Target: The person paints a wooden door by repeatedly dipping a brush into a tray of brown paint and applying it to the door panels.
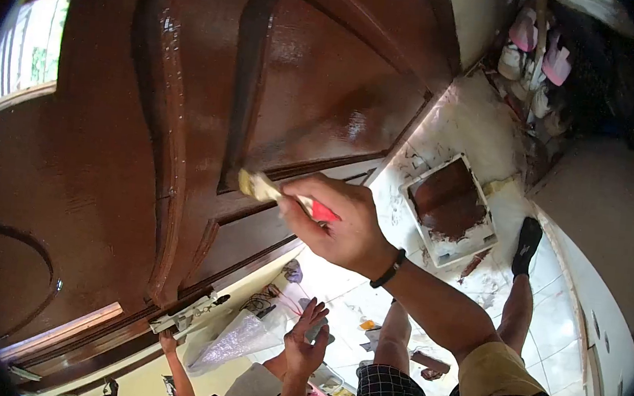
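Observation:
My right hand (341,223), with a dark band at the wrist, grips a paintbrush (263,187). The brush has pale bristles, and red shows on its handle in my palm. Its bristle end overlaps the lower moulding of a large glossy brown panelled wooden surface (326,100). Lower in view, my left hand (306,340) is raised with its fingers apart and nothing held. To the right of my right hand, a white square tray (465,248) with brown paint in it lies on the tiled floor.
At lower left, another person's hand (167,342) reaches to a metal fitting (191,314) by the panel's edge. Clear plastic wrap (238,343) and cables lie on the floor. Pink and white items (555,64) hang at upper right. My foot in a dark shoe (528,245) stands beside the tray.

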### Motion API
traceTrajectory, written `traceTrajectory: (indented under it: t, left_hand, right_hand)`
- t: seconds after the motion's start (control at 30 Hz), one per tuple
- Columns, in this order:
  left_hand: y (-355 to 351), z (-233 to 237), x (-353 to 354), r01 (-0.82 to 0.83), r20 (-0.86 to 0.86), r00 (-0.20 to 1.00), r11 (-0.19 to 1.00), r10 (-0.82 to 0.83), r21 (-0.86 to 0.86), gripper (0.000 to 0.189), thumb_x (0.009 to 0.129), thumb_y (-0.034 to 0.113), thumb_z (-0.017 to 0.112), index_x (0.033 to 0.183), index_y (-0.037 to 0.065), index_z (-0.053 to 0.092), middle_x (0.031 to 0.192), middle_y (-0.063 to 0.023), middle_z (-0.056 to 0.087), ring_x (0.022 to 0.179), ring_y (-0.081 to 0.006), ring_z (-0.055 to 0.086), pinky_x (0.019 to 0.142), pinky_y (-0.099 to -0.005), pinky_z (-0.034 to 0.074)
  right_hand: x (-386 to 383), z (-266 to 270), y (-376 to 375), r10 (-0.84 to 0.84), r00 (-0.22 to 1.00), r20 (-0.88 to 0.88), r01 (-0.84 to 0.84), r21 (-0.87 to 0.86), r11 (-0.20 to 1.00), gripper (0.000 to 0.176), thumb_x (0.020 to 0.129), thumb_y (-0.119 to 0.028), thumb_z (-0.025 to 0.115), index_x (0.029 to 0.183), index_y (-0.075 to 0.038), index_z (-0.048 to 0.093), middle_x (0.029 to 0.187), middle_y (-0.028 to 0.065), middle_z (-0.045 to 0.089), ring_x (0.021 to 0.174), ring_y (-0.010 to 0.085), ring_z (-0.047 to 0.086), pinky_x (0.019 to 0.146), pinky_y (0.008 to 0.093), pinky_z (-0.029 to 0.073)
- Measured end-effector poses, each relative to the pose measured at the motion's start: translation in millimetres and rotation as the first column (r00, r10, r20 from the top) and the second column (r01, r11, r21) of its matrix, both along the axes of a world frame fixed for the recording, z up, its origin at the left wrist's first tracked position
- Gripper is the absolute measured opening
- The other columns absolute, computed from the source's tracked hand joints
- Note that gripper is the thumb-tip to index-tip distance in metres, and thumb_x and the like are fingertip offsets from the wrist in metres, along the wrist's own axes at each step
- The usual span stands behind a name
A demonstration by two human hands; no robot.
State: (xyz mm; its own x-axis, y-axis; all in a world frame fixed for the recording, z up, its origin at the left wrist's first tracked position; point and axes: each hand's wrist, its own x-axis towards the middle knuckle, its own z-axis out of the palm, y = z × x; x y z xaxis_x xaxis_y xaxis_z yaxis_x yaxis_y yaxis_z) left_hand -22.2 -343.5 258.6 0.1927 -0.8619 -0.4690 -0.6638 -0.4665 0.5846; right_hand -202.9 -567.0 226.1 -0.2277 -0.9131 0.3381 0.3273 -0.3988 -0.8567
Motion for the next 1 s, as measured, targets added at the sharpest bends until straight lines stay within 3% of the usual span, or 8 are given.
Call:
traceTrajectory:
  t: [0.13, 0.2, 0.33, 0.47, 0.57, 0.7, 0.87, 1.0]
  left_hand:
    - [1, -1, 4, 0.045, 0.024, 0.999, 0.999, -0.045, 0.001, 0.058, 0.087, -0.005, 0.057, 0.144, -0.004, 0.044, 0.127, -0.0217, 0.064, 0.117, -0.0279, 0.064, 0.099, -0.0386, 0.051]
    - [0, -1, 2, 0.058, 0.037, 0.998, 0.998, -0.059, 0.013, 0.058, 0.088, -0.005, 0.056, 0.144, -0.004, 0.044, 0.127, -0.0219, 0.064, 0.117, -0.0281, 0.064, 0.099, -0.0389, 0.051]
    - [-3, 0, -5, 0.012, 0.019, 1.0, 1.0, -0.012, 0.02, 0.058, 0.087, -0.006, 0.056, 0.143, -0.005, 0.044, 0.125, -0.0217, 0.065, 0.117, -0.0282, 0.064, 0.099, -0.0391, 0.05]
    - [-5, 4, -5, 0.027, -0.012, 1.0, 1.0, -0.027, -0.009, 0.059, 0.086, -0.006, 0.057, 0.143, -0.005, 0.044, 0.125, -0.022, 0.065, 0.117, -0.0283, 0.064, 0.099, -0.0384, 0.05]
    - [-3, 4, -4, 0.017, -0.019, 1.0, 1.0, -0.017, -0.007, 0.059, 0.087, -0.007, 0.057, 0.144, -0.004, 0.043, 0.126, -0.0212, 0.064, 0.117, -0.0272, 0.064, 0.1, -0.038, 0.05]
    - [1, 1, -1, 0.047, 0.026, 0.999, 0.999, -0.047, -0.001, 0.058, 0.088, -0.005, 0.057, 0.144, -0.004, 0.043, 0.126, -0.0213, 0.065, 0.117, -0.0266, 0.064, 0.099, -0.0378, 0.05]
    - [3, 4, -2, 0.074, 0.021, 0.997, 0.997, -0.074, -0.023, 0.057, 0.088, -0.002, 0.058, 0.143, -0.006, 0.043, 0.124, -0.0229, 0.066, 0.116, -0.0272, 0.065, 0.098, -0.0373, 0.051]
    - [2, 8, -2, 0.067, 0.025, 0.997, 0.997, -0.066, -0.04, 0.057, 0.088, -0.002, 0.058, 0.143, -0.007, 0.043, 0.124, -0.0231, 0.066, 0.115, -0.0266, 0.065, 0.098, -0.037, 0.051]
  right_hand:
    - [-6, -4, -21, -0.192, 0.969, 0.155, 0.186, 0.054, 0.981, 0.014, 0.086, -0.003, 0.072, 0.098, 0.0, 0.066, 0.086, 0.0147, 0.07, 0.073, 0.0249, 0.07, 0.064, 0.0312, 0.053]
    - [-16, -2, -19, -0.337, 0.937, 0.088, 0.337, 0.022, 0.941, 0.02, 0.084, -0.001, 0.074, 0.103, 0.0, 0.066, 0.089, 0.015, 0.071, 0.077, 0.0256, 0.071, 0.067, 0.0315, 0.055]
    - [11, -9, -16, -0.463, 0.886, 0.022, 0.457, -0.216, 0.863, 0.03, 0.081, 0.003, 0.073, 0.109, 0.003, 0.063, 0.097, 0.0188, 0.068, 0.079, 0.0288, 0.069, 0.065, 0.0353, 0.058]
    - [43, -8, 15, -0.339, 0.929, -0.148, 0.3, -0.234, 0.925, 0.034, 0.077, 0.004, 0.074, 0.108, 0.003, 0.061, 0.09, 0.0147, 0.066, 0.076, 0.028, 0.068, 0.063, 0.0351, 0.058]
    - [38, 0, 32, -0.152, 0.988, 0.034, 0.155, -0.095, 0.983, 0.027, 0.079, 0.001, 0.073, 0.103, 0.001, 0.062, 0.086, 0.0132, 0.066, 0.074, 0.0268, 0.068, 0.064, 0.0365, 0.057]
    - [13, 7, 15, -0.086, 0.996, -0.01, 0.086, 0.058, 0.995, 0.017, 0.083, -0.003, 0.069, 0.099, -0.002, 0.062, 0.082, 0.0136, 0.066, 0.07, 0.028, 0.067, 0.063, 0.037, 0.054]
    - [-14, 18, -21, -0.531, 0.838, -0.126, 0.522, -0.1, 0.847, 0.021, 0.081, 0.0, 0.071, 0.1, 0.0, 0.063, 0.082, 0.015, 0.067, 0.069, 0.0295, 0.067, 0.062, 0.0372, 0.054]
    - [-8, 18, -23, -0.647, 0.743, -0.168, 0.604, -0.247, 0.758, 0.028, 0.078, 0.002, 0.072, 0.104, 0.001, 0.064, 0.087, 0.0145, 0.066, 0.074, 0.0277, 0.066, 0.061, 0.0363, 0.053]
